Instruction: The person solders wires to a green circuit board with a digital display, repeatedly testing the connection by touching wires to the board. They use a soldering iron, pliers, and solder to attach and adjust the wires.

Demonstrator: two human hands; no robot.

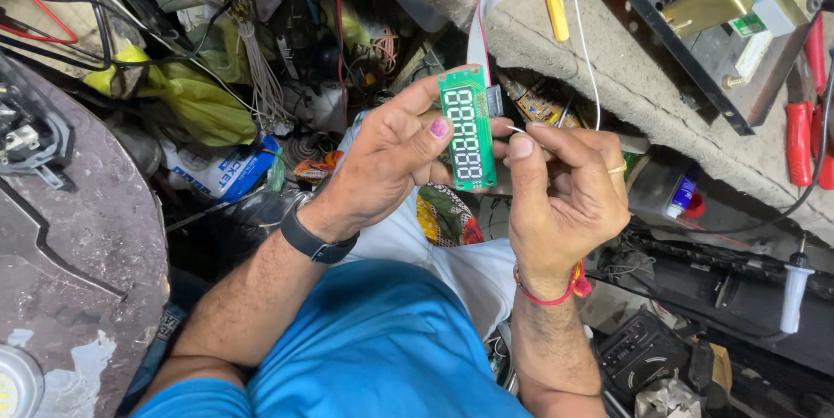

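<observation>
Head view: the left hand (391, 153) grips a green display board (467, 127) by its edges at centre frame; the right hand (560, 188) at 3 o'clock pinches a thin white wire (584, 44) near the board's right edge. A slipped pinch could, I judge, tug the wire off. A blue-and-white packet (217, 170) lies at 9 o'clock; a small white bottle with blue label and red cap (682, 196) at 3 o'clock
</observation>
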